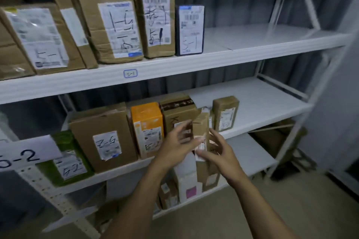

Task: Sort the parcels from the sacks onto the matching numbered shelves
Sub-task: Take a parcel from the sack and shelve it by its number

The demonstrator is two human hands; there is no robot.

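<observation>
A narrow upright brown parcel (201,128) with a white label low on its front is at the front edge of the middle shelf (262,106), the one tagged 5-2. My right hand (217,153) holds it, thumb across the lower front and fingers along its right side. My left hand (177,146) is at the parcel's left side with its fingers spread and straight, blurred by motion. To the left stand a printed brown box (177,111), an orange box (147,124), a brown box marked 5-2 (104,134) and a green parcel (68,159). A small brown box (225,112) stands to the right.
The top shelf (252,44), tagged 5-1 (130,73), holds several labelled parcels on its left half. A white 5-2 sign (25,153) hangs at the left. The lower shelf (250,153) carries more boxes (186,182) beneath my hands. Metal uprights (289,137) frame the right end.
</observation>
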